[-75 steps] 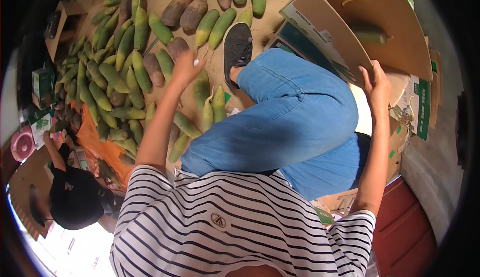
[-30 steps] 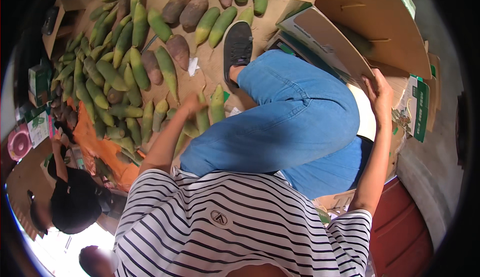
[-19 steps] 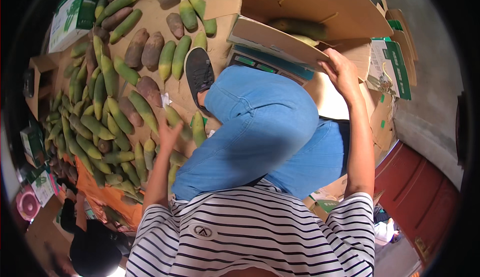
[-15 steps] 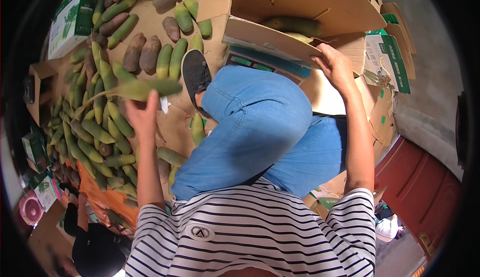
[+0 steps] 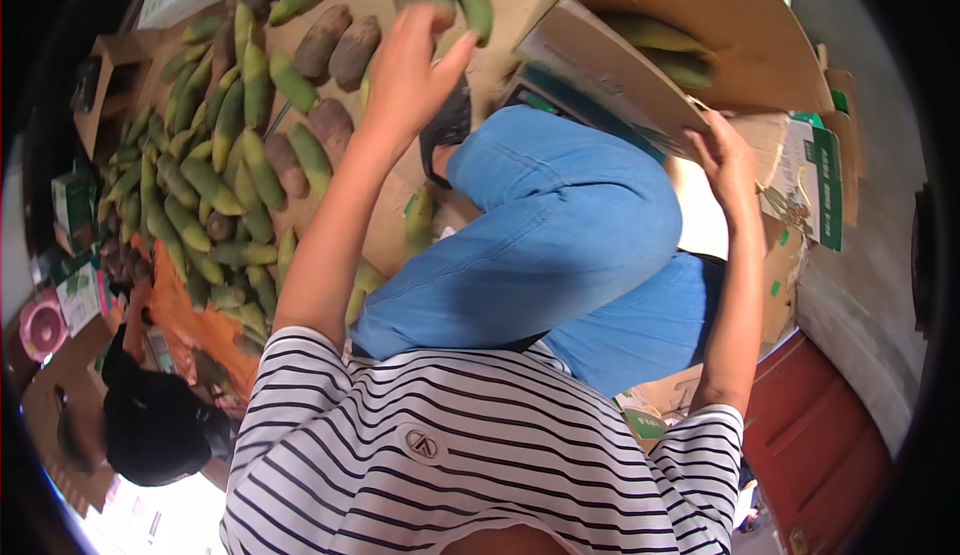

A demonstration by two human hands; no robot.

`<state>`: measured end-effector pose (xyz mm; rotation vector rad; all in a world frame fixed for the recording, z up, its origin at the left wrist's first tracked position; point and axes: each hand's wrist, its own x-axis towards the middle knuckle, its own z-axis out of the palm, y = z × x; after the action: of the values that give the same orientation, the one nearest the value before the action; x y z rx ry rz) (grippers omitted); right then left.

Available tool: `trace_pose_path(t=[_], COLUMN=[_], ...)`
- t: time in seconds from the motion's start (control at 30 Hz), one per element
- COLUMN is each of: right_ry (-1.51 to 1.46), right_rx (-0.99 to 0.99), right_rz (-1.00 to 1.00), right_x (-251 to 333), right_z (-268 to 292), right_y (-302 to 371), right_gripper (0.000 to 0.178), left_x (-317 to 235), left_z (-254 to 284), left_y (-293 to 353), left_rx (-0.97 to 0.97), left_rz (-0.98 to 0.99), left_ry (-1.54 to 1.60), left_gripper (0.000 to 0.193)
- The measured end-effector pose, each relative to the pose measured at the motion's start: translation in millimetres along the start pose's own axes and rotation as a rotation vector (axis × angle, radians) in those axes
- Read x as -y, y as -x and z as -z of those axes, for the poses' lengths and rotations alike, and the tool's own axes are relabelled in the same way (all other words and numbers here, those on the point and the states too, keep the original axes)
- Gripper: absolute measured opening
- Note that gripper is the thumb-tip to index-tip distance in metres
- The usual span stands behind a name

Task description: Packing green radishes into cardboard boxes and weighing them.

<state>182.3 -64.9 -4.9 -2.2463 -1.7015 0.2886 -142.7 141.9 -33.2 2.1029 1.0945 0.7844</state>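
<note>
My left hand [image 5: 408,80] reaches over the far part of the cardboard, thumb and fingers apart, with nothing seen between them. Just beyond its fingertips lie green radishes, the nearest a curved green radish [image 5: 470,3]; the fingers are somewhat blurred. At the right, my right hand [image 5: 725,163] pinches the upper edge of a cardboard flap [image 5: 610,75] on an open carton [image 5: 700,5]. Inside that carton, behind the flap, rest long green radishes [image 5: 652,33], partly hidden.
A large heap of green radishes [image 5: 210,190] covers the left, with purplish radishes [image 5: 355,52] among them. Beside it lies an orange sheet [image 5: 200,325]. A co-worker in black [image 5: 155,425] is at lower left. Printed cartons [image 5: 812,180] stand at right, near a red door [image 5: 815,415].
My left hand has moved up and right, and the green radish it held is out of it; where that one went cannot be told. My right hand still grips the flap.
</note>
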Motion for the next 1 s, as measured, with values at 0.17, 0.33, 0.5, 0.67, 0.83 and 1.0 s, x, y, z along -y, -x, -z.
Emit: trace_pose_path(t=[0.17, 0.33, 0.5, 0.67, 0.83, 1.0], right_ry=[-0.013, 0.002, 0.016, 0.002, 0.060, 0.099], right_rx=[0.057, 0.099, 0.097, 0.036, 0.027, -0.004], right_rz=[-0.014, -0.039, -0.070, -0.019, 0.019, 0.037], right_x=[2, 12, 14, 2, 10, 8], right_z=[1, 4, 6, 2, 3, 6], right_y=[-4, -5, -6, -4, -5, -4], right_gripper=[0.022, 0.021, 0.019, 0.023, 0.021, 0.024], left_x=[160, 195, 199, 177, 63, -70], left_z=[-22, -57, -69, -24, 45, 48], left_y=[179, 287, 293, 240, 89, -16], left_rx=[0.837, 0.869, 0.745, 0.228, -0.322, -0.647], left_rz=[0.616, 0.750, 0.819, 0.741, 0.444, -0.249], left_ry=[-0.200, -0.080, -0.022, 0.286, 0.479, 0.665], left_gripper=[0.073, 0.080, 0.075, 0.061, 0.046, 0.031])
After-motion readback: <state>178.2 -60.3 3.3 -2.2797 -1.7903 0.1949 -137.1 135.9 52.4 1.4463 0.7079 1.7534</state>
